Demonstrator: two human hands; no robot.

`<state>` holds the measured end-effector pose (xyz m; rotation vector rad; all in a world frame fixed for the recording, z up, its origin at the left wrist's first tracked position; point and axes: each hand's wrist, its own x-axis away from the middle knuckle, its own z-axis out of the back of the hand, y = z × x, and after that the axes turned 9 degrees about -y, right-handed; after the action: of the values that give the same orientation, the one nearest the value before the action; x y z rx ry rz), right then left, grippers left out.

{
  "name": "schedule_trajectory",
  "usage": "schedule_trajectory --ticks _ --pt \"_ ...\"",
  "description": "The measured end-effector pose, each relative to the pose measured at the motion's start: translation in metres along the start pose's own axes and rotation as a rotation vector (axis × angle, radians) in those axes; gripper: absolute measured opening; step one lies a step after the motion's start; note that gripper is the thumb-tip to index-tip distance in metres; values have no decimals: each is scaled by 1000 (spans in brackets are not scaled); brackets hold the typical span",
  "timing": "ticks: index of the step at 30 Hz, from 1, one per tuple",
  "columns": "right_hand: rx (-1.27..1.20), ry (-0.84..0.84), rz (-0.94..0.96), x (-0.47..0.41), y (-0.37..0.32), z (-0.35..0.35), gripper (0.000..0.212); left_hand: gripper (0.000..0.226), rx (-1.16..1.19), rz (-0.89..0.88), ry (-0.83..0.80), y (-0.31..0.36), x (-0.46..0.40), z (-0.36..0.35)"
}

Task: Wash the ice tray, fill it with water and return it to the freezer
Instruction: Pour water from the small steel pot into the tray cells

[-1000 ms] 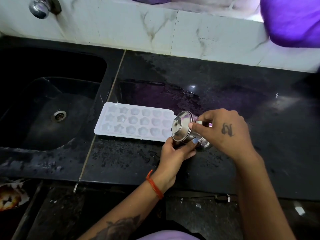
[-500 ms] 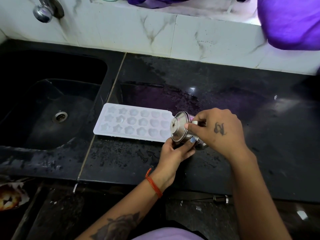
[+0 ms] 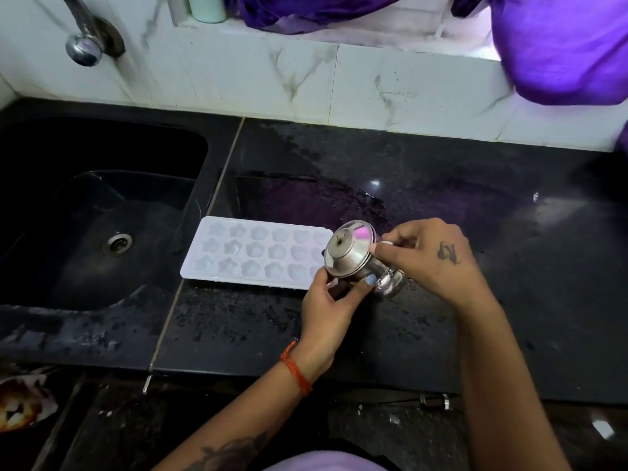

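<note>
A white ice tray (image 3: 251, 253) with star and flower cups lies flat on the wet black counter (image 3: 441, 185), just right of the sink. At its right end a small steel lidded pot (image 3: 353, 258) is held tilted on its side, lid toward the tray. My left hand (image 3: 331, 307) grips the pot from below and in front. My right hand (image 3: 428, 258) holds it from the right, fingertips at the lid's rim. The tray's right end is hidden behind the pot.
A black sink (image 3: 95, 215) with a steel drain (image 3: 117, 243) lies to the left, a chrome tap (image 3: 83, 47) above it on the white tiled wall. Purple cloth (image 3: 560, 45) hangs at the upper right. The counter's front edge runs below my wrists.
The pot and both hands have stayed in place by the tray; my fingers have shifted slightly on the lid. The camera has tilted a little.
</note>
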<state>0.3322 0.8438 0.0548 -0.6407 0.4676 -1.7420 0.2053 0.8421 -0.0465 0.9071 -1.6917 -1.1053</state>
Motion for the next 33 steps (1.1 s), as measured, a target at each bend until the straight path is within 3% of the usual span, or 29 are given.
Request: schedule_trajectory --ticks 13,25,33 --pt "-427 22 44 -49 -24 -38 12 49 -216 -238 126 41 -29 53" --pt "-640 40 79 -122 -81 -89 15 56 -553 -306 321 85 -91 137" --pt "-735 51 25 -194 -114 -103 12 61 -580 -322 366 111 -161 175"
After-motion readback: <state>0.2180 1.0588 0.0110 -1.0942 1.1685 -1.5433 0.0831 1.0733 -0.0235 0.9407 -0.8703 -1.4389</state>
